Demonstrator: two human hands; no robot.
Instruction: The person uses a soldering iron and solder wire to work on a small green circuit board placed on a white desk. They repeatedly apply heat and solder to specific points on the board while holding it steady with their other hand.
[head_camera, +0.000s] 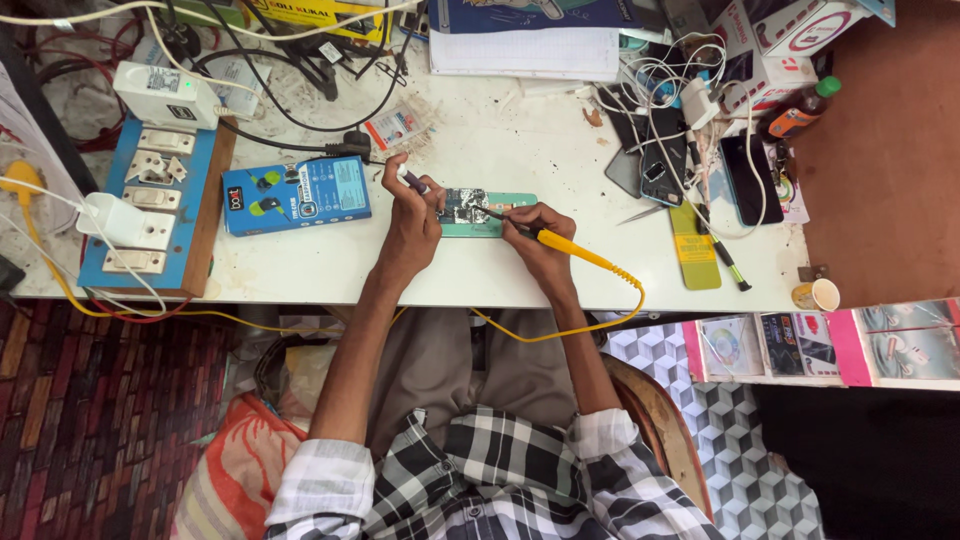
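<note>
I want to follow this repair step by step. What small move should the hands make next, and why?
Probably a slight lowering of the soldering iron in the right hand onto the exposed board of the opened phone. Its tip already points at the board, and the left hand holds a thin tool at the board's left edge, as if steadying it. Whether the tip touches yet cannot be told.

An opened teal phone (487, 213) lay flat near the counter's near edge, its circuit board showing. A yellow-handled soldering iron (562, 243) touched it from the right, and a thin dark tool (413, 182) from the left.
</note>
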